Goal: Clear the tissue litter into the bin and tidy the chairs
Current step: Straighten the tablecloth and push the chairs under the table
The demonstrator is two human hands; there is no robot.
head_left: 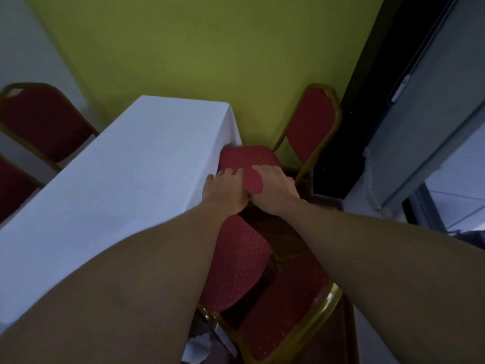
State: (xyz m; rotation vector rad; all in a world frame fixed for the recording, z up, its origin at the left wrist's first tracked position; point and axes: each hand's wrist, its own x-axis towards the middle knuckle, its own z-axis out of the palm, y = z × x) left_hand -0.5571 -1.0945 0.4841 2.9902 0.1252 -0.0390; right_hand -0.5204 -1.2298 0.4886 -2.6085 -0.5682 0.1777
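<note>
A red chair [312,122] with a gold frame stands at the far end of the white-clothed table [126,164], its seat partly under the cloth. My left hand [227,191] and my right hand [274,187] hold the near edge of that seat side by side, fingers laid on top and thumbs tucked below. A second red chair [236,261] stands under my forearms, its back towards me. Something white and crumpled, perhaps tissue [198,346], lies on the floor by its leg.
Two more red chairs [42,122] stand along the table's left side. A green wall is behind the table. A dark door frame [367,101] and a glass door [433,114] are on the right, with pale floor beside them.
</note>
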